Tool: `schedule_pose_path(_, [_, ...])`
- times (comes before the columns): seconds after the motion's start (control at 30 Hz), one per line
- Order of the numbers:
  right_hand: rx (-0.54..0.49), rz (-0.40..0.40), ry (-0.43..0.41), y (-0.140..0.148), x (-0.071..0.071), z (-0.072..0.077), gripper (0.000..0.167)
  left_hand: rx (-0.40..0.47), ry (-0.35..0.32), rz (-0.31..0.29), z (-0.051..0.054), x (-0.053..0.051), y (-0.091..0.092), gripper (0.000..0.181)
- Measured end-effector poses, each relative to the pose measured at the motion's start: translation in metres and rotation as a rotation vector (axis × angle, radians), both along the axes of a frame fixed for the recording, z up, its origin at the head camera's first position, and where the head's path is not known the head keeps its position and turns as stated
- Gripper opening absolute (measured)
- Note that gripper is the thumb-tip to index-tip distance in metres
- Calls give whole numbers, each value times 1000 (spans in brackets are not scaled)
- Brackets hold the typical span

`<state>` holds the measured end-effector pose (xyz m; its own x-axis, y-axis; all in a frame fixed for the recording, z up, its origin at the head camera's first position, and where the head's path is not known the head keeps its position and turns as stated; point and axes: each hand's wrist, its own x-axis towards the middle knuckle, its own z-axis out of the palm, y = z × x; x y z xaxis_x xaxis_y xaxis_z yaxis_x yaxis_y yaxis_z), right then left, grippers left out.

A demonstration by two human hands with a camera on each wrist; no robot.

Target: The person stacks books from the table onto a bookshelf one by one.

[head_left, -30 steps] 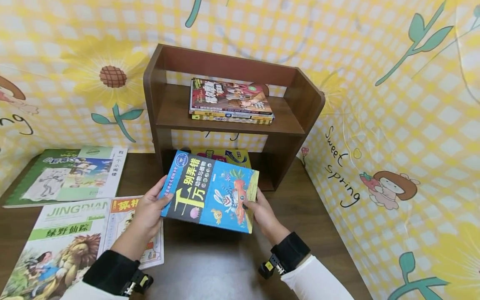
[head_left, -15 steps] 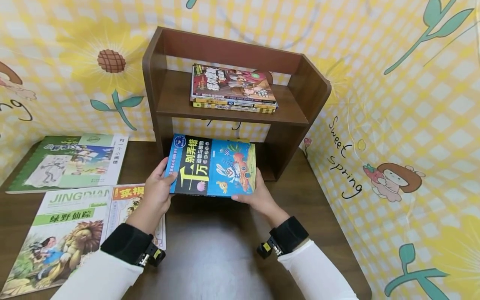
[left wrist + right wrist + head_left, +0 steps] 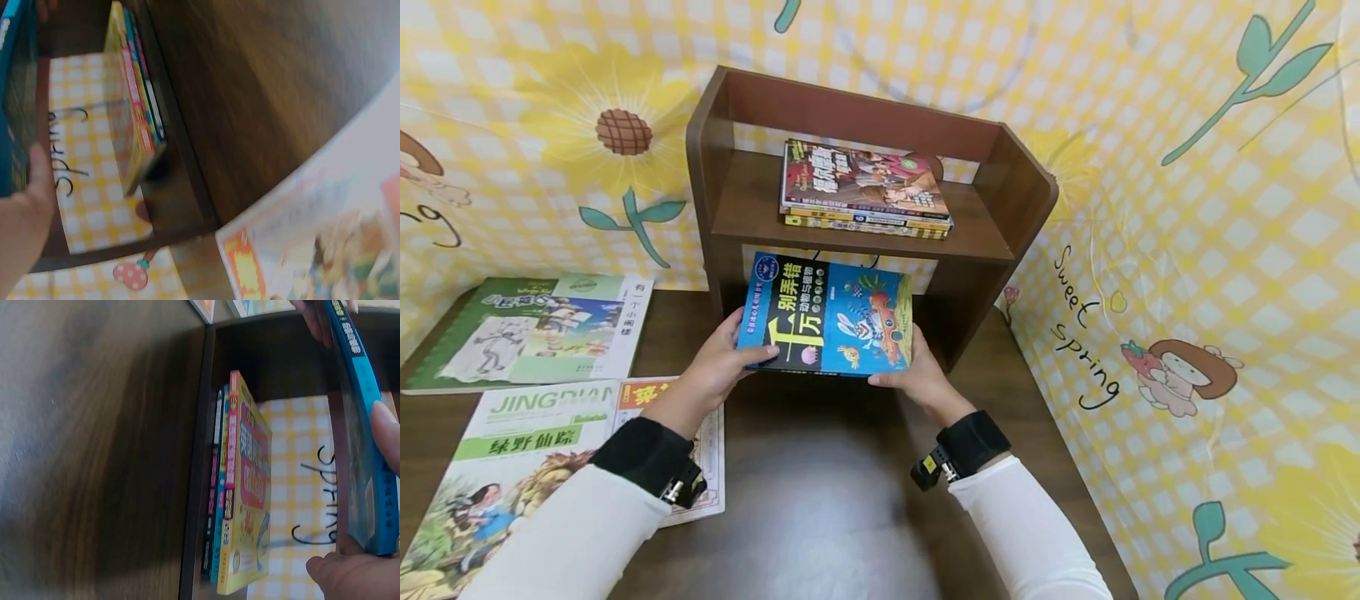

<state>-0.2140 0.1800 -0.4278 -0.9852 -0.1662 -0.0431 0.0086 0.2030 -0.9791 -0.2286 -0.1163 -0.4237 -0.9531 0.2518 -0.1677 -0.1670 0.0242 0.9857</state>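
A blue picture book [image 3: 868, 312] with a rabbit and a carrot car on its cover is held level by both hands at the front of the shelf's lower compartment. My left hand [image 3: 718, 367] grips its left edge, thumb on the cover. On the right edge, my right hand [image 3: 921, 375] pinches it near the front corner. Below it, a flat stack of books with a yellow one [image 3: 247, 487] on top lies in the lower compartment, apart from the blue book [image 3: 369, 462]. From the head view that stack is hidden behind the blue book.
The brown two-tier shelf [image 3: 722, 221] stands against yellow checked cloth [image 3: 1112, 208]. Its upper board carries a stack of books [image 3: 865, 179]. On the table at left lie a green-edged book [image 3: 542, 329], a lion-cover book [image 3: 527, 467] and a partly covered orange-topped book [image 3: 711, 467].
Both hands have carried the blue book forward toward the lower compartment and levelled its tilt. The left thumb now reaches further over the cover. The head view has shifted slightly.
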Motion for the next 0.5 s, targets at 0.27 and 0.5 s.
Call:
schedule_pose_path(0.27, [37, -25, -44, 8, -14, -6, 96, -99, 80, -158, -7, -13, -7, 109])
schedule_pose_path(0.5, [39, -16, -12, 7, -21, -13, 99, -287, 144, -119, -21, -15, -7, 110])
